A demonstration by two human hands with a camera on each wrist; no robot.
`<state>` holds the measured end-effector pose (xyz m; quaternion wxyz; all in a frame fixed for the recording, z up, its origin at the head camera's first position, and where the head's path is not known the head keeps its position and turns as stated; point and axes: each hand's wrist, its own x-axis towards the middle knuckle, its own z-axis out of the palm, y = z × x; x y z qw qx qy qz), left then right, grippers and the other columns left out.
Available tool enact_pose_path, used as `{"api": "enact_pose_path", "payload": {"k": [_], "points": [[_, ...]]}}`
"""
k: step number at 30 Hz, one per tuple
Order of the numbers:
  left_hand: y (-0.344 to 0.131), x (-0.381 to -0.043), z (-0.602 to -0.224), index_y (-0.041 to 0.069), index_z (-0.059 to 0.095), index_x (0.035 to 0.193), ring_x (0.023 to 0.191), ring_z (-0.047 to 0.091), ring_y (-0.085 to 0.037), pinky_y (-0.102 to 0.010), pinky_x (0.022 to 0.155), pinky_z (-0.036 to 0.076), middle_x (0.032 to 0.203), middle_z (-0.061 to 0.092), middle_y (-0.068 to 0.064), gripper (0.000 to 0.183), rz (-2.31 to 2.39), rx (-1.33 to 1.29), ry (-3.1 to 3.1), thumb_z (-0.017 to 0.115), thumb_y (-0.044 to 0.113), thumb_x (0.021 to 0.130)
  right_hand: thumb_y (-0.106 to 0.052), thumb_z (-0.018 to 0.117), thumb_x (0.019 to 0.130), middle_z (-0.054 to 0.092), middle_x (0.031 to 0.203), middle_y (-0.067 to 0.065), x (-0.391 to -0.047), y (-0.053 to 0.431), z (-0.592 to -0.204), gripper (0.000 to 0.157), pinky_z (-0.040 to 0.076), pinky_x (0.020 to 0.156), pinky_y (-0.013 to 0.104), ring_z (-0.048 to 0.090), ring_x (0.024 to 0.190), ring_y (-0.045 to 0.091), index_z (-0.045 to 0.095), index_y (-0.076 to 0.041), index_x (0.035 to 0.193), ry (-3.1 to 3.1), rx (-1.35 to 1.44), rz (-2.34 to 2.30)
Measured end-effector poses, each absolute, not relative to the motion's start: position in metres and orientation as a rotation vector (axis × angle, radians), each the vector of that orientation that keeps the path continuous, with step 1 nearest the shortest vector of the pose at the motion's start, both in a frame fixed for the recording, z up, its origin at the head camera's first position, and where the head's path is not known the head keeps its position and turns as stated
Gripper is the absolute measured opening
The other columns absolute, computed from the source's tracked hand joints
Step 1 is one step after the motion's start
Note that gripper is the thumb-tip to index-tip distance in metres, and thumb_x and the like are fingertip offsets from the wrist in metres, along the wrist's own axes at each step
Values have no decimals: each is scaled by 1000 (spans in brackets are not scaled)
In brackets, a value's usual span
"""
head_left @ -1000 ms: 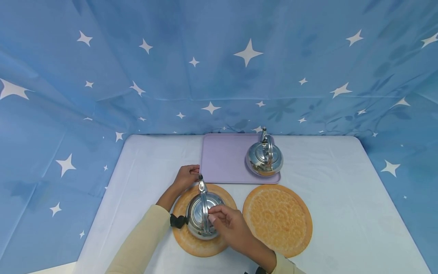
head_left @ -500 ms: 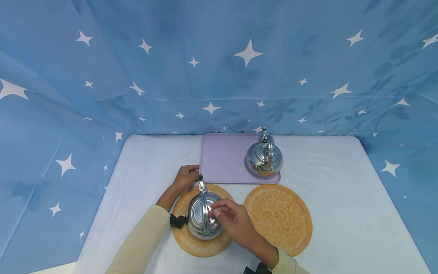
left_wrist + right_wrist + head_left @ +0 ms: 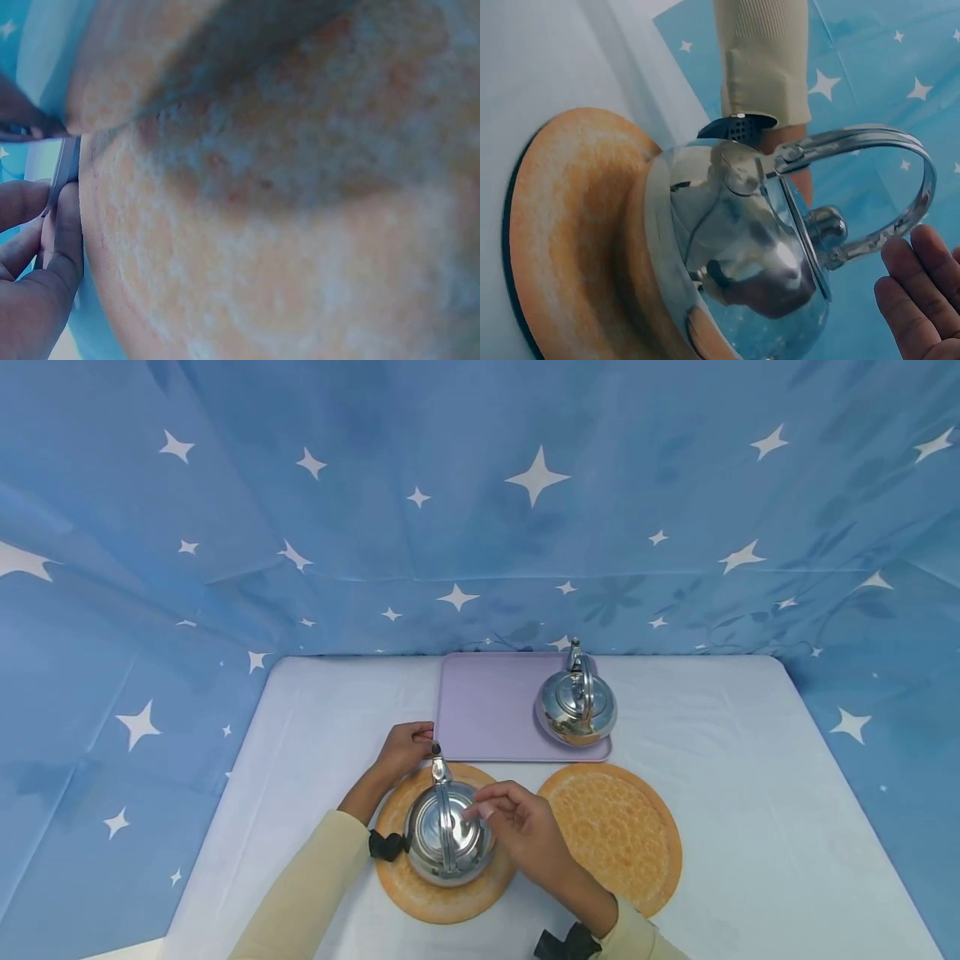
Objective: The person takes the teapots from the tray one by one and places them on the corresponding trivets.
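A shiny steel kettle (image 3: pixel 427 862) stands on the left round mat (image 3: pixel 405 893), which has a baked-bread print. My right hand (image 3: pixel 532 835) hovers at the kettle's right, fingers loosely bent. In the right wrist view, the fingertips (image 3: pixel 900 259) overlap the lower end of the kettle handle (image 3: pixel 919 195), with nothing held between them. My left hand (image 3: pixel 403 750) is at the near left corner of a lilac tray (image 3: pixel 487 706). The left wrist view shows its thumb and fingers (image 3: pixel 64 232) pinching the tray's thin edge. A second steel kettle (image 3: pixel 573 710) stands on the tray's right side.
Another bread-print round mat (image 3: pixel 622 835) lies to the right, just in front of the tray. A white cloth (image 3: pixel 750 793) covers the table. Blue star-patterned curtain (image 3: pixel 480 543) hangs behind and at both sides.
My right hand has drawn back from the kettle handle, a little up and to the right. The left hand stays at the tray's corner, and both kettles keep their places.
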<state>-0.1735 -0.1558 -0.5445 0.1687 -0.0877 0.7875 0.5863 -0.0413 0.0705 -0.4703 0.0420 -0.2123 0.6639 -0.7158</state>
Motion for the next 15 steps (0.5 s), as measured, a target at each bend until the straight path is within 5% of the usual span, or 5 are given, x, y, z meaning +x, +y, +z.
{"api": "enact_pose_path", "payload": {"k": [10, 15], "points": [[-157, -175, -547, -10, 54, 130, 92, 60, -22, -27, 76, 55, 107, 60, -18, 46, 1682, -267, 2229, 59, -11, 84, -8, 56, 98, 70, 98, 15, -45, 80, -467, 19, 49, 94, 32, 65, 100, 30, 58, 4, 114, 1946, -356, -2183], [-156, -175, -548, -10, 55, 129, 92, 60, -22, -27, 76, 55, 106, 61, -17, 44, 1670, -257, 2235, 56, -11, 85, -4, 53, 99, 68, 98, 23, -50, 87, -470, 17, 49, 94, 33, 65, 99, 34, 56, 5, 113, 1983, -439, -2195]]}}
